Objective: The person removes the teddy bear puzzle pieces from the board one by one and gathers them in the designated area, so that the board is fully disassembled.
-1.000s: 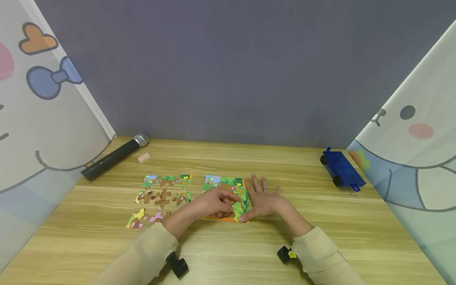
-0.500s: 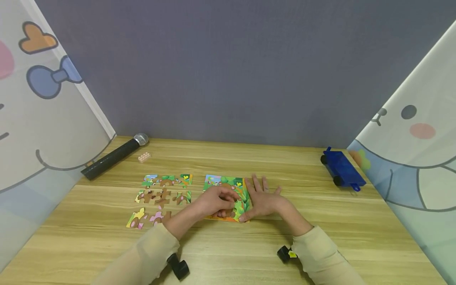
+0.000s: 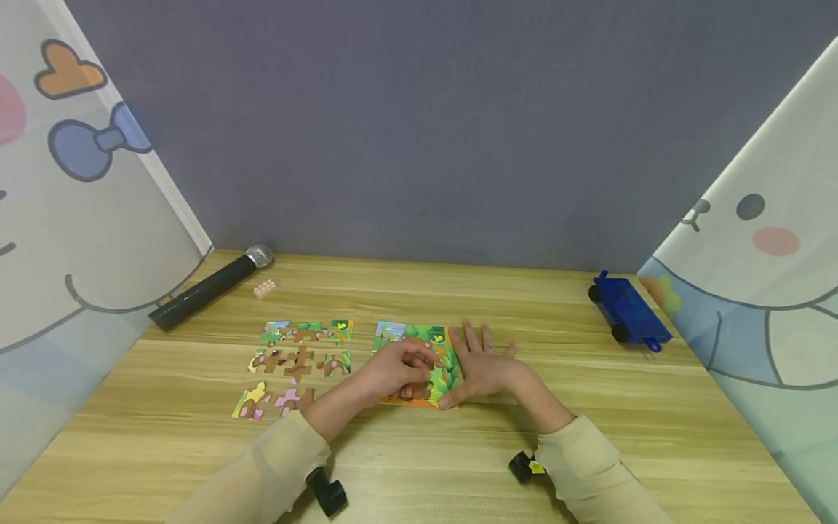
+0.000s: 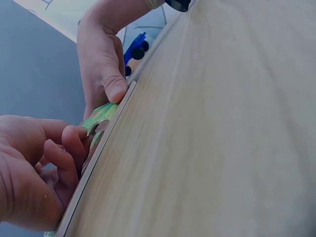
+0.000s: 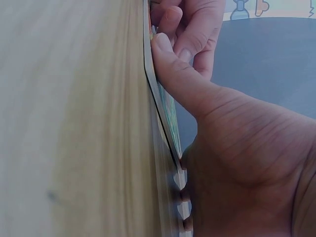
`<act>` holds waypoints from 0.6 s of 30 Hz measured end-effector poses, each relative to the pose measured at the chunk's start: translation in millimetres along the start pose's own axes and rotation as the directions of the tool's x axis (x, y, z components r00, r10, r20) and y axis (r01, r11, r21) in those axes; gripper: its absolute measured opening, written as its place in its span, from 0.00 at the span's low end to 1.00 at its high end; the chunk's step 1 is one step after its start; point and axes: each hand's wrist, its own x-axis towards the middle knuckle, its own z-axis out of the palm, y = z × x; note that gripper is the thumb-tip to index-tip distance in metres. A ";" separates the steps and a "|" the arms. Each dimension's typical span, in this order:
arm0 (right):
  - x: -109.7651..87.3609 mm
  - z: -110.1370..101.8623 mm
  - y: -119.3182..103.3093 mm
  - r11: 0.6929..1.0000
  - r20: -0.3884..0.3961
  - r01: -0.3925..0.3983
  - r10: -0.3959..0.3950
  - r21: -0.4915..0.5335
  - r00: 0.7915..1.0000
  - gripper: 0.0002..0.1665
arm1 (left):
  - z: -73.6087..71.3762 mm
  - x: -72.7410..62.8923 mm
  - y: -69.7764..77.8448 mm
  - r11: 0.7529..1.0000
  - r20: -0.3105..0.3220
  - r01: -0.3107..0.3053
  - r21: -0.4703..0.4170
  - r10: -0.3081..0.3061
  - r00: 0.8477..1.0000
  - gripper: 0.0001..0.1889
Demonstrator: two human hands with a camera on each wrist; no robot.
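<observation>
A flat puzzle board [image 3: 391,331] with a bear and green leaves lies mid-table. My left hand [image 3: 389,370] is over it, fingers curled. In the left wrist view, its thumb and fingertips pinch the edge of a green-and-brown puzzle piece [image 4: 100,113] low over the board; much of this piece is hidden by the hand. My right hand [image 3: 486,372] lies at the board's right edge, fingers straight and spread, with the thumb [image 5: 168,52] pressing near the front corner. Loose puzzle pieces [image 3: 299,362] of the same picture sit left in three spaced rows, partly behind my left forearm.
A black microphone [image 3: 206,292] lies at the back left, with a pink toy brick [image 3: 265,290] beside it. At the right stands a blue toy wagon [image 3: 630,309]. A grey panel [image 3: 419,131] rises behind the table, with printed side panels left and right.
The left thumb and fingertips have shifted slightly upward over the board. The right hand, the board and the loose pieces have stayed put.
</observation>
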 end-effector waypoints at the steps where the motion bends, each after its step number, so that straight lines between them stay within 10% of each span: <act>1: -0.1 0.1 -0.1 1.000 -0.001 -0.001 0.001 -0.003 1.000 0.81 | 0.0 -0.2 0.4 1.000 -0.001 -0.002 0.000 0.002 1.000 0.13; 18: -0.1 -0.6 -2.0 1.000 -0.003 -0.004 0.004 -0.018 1.000 0.81 | -16.9 -7.1 0.2 0.993 -0.009 0.049 -0.106 -0.050 0.999 0.17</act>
